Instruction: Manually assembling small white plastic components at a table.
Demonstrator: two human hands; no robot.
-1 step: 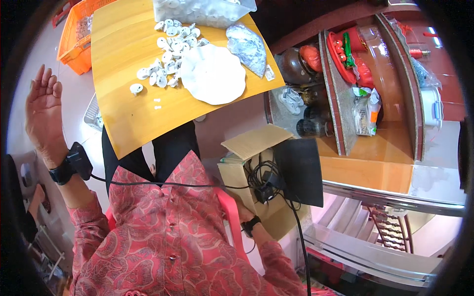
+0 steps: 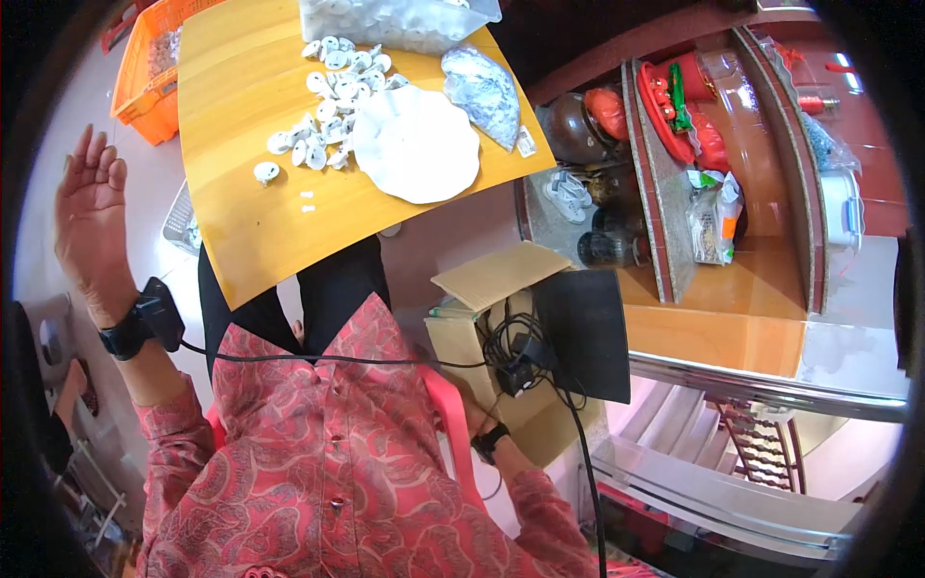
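My left hand (image 2: 93,217) is raised in the air left of the wooden table (image 2: 252,217), open, palm showing and fingers stretched, holding nothing. Its wrist wears a black band with a black box-shaped device (image 2: 160,314), from which a cable (image 2: 289,359) runs across my lap. My right hand (image 2: 475,418) is low between the pink chair arm (image 2: 453,424) and an open cardboard box (image 2: 453,347); its fingers are hidden. Coiled black cables and a black adapter (image 2: 525,361) lie in that box. On the table are small white round parts (image 2: 332,106) and a white scalloped sheet (image 2: 416,146).
A translucent bin (image 2: 395,24) of white parts and a filled plastic bag (image 2: 480,96) occupy the table's far side. An orange crate (image 2: 145,101) stands at the far left. Shelves (image 2: 665,212) with jars, shoes and bags are to the right. A black cable (image 2: 586,472) hangs beside the box.
My left hand has shifted very slightly to the right, and my right hand has moved a little. The things on the table look unchanged.
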